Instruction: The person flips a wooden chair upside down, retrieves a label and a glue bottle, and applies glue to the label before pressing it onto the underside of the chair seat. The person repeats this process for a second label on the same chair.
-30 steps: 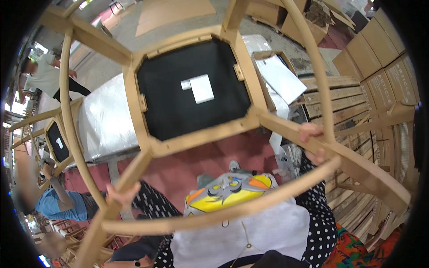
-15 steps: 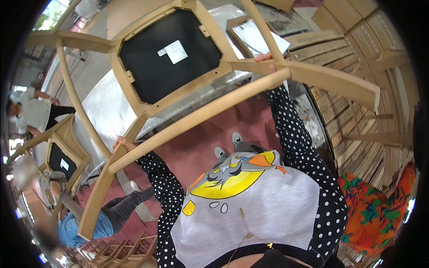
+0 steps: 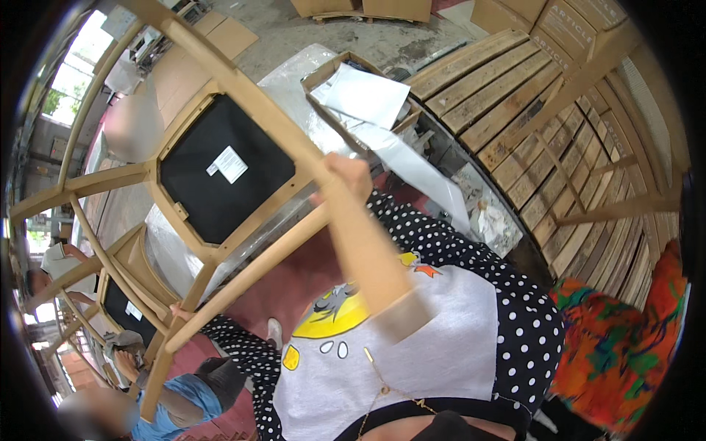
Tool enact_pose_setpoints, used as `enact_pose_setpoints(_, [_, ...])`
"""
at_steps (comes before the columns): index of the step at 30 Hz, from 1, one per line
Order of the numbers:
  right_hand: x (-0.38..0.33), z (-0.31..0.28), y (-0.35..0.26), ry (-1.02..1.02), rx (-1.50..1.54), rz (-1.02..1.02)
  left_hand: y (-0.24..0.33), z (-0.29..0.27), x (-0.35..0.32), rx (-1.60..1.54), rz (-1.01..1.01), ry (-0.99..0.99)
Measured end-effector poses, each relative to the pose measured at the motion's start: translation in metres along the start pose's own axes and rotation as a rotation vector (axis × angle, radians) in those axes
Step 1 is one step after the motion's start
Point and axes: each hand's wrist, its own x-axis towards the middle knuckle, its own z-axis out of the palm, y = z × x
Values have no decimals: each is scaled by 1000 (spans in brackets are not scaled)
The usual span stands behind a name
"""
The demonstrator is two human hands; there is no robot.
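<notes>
A light wooden chair [image 3: 257,273] is tipped in front of me, the black underside of its seat [image 3: 220,176] facing me with a white label [image 3: 229,165] on it. My right hand [image 3: 351,176] is wrapped round the leg on the right, near where a round crossbar joins. That leg's end points down toward my shirt and is slightly blurred. Farther left, my left hand [image 3: 181,312] grips the other near leg beside the crossbar's left end. Its fingers are partly hidden behind the wood.
Plastic wrap [image 3: 173,242] covers the surface behind the chair. Beyond it is an open carton [image 3: 316,84] with white sheets [image 3: 364,95]. Wooden slatted pallets [image 3: 507,110] and cardboard boxes [image 3: 581,29] stand right. At left, a person in blue [image 3: 184,397] is beside another chair [image 3: 121,305].
The chair has moved left and turned, its right leg swinging in toward my body. Both my hands have gone left with it, still gripping. More of the carton shows.
</notes>
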Motion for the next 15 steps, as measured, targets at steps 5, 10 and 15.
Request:
enact_pose_setpoints(5, [32,-61,53,-388,60,-229,14,-15,-103,149,-78,-33])
enact_pose_setpoints(10, [2,-100,218,-351,-432,454,-13,22,-223,281,-276,-380])
enact_pose_setpoints(15, [-67,-96,353,-618,-258,910,-27,120,-392,477,-486,-997])
